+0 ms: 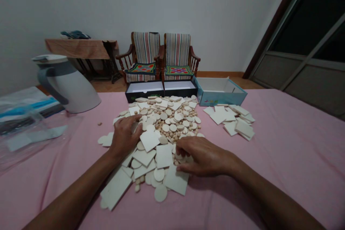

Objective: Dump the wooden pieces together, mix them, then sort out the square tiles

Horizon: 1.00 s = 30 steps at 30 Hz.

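Note:
A large heap of pale square tiles (164, 156), round discs (161, 193) and small wooden beads (167, 129) spreads over the pink cloth. My left hand (125, 133) rests on the heap's left side, thumb and fingers apart, with discs and tiles around its fingertips. On the right side of the heap is my right hand (202, 155), fingers curled and thumb apart from them, above discs and touching or just over a square tile (176, 179). Nothing shows held in either hand. A smaller pile of square tiles (230, 118) lies at the right.
Two black boxes with white insides (145, 95) and a light blue box (222, 99) stand behind the heap. At the left are a white jug (78, 90) and clear plastic packaging (32, 134) on the pink cloth (283, 143). Two chairs (147, 50) stand beyond.

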Each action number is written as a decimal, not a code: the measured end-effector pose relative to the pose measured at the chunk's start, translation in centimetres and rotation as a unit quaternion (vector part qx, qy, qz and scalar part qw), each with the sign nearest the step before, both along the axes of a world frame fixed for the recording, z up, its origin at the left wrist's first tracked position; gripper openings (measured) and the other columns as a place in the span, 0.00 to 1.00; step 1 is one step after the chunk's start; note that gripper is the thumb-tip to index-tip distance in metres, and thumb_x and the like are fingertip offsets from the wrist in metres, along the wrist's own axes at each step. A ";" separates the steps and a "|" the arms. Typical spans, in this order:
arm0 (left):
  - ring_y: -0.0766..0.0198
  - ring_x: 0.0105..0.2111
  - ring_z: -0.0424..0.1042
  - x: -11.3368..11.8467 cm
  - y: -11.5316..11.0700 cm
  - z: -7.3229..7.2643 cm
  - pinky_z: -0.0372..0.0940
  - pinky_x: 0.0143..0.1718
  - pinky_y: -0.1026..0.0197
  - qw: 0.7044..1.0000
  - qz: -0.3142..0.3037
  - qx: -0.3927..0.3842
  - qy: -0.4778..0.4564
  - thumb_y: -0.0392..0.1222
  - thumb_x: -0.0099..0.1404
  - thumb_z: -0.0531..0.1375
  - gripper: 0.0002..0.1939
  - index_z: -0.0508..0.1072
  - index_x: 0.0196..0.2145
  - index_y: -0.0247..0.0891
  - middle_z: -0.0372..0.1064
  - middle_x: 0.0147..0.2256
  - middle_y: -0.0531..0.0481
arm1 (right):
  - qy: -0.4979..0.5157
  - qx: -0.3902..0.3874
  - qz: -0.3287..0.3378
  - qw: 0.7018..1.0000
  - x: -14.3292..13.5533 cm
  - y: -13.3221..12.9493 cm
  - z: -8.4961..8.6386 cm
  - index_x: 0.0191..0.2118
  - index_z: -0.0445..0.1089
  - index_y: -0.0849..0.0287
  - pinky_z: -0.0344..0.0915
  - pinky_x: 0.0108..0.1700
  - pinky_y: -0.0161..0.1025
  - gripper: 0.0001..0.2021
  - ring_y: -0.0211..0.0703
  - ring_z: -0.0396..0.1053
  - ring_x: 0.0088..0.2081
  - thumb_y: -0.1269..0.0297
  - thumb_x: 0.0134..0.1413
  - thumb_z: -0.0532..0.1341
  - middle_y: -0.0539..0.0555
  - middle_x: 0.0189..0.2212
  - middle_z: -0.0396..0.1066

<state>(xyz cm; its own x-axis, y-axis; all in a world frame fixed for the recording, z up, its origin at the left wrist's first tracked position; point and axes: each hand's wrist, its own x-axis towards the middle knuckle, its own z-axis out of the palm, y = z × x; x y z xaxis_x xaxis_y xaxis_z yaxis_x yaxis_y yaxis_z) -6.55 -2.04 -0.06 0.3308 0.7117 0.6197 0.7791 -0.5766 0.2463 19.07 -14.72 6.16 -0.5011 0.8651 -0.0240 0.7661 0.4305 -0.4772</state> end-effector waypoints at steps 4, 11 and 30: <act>0.53 0.46 0.70 0.2 -0.2 0.2 0.58 0.51 0.49 1.000 0.001 0.004 -0.012 0.43 0.63 0.53 0.16 0.71 0.45 0.34 0.73 0.45 0.42 | -0.026 -0.014 0.014 0.999 -0.6 -0.3 -0.6 0.34 0.64 0.59 0.50 0.30 0.34 0.11 0.38 0.60 0.32 0.60 0.47 0.64 0.51 0.33 0.67; 0.55 0.46 0.70 0.3 -0.6 1.1 0.57 0.52 0.50 0.999 0.009 0.029 -0.039 0.42 0.63 0.53 0.13 0.72 0.43 0.37 0.74 0.44 0.45 | 0.028 0.049 0.010 0.998 -1.5 0.7 -1.4 0.42 0.62 0.60 0.57 0.41 0.38 0.13 0.43 0.59 0.41 0.67 0.49 0.61 0.56 0.41 0.64; 0.53 0.48 0.69 -1.0 -3.5 1.3 0.63 0.49 0.48 0.997 -0.054 -0.050 -0.007 0.44 0.63 0.53 0.16 0.71 0.45 0.36 0.72 0.46 0.42 | -0.042 0.168 -0.203 0.964 4.9 3.6 -2.5 0.48 0.61 0.62 0.58 0.49 0.45 0.21 0.50 0.60 0.47 0.64 0.47 0.63 0.61 0.46 0.63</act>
<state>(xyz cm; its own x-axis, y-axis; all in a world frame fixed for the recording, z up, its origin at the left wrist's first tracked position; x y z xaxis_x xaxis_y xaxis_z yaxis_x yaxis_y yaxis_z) -7.57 -5.59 1.25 0.4008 0.7314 0.5518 0.7100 -0.6286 0.3174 23.95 -11.17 3.71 -0.1281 0.9554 0.2661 0.9341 0.2064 -0.2914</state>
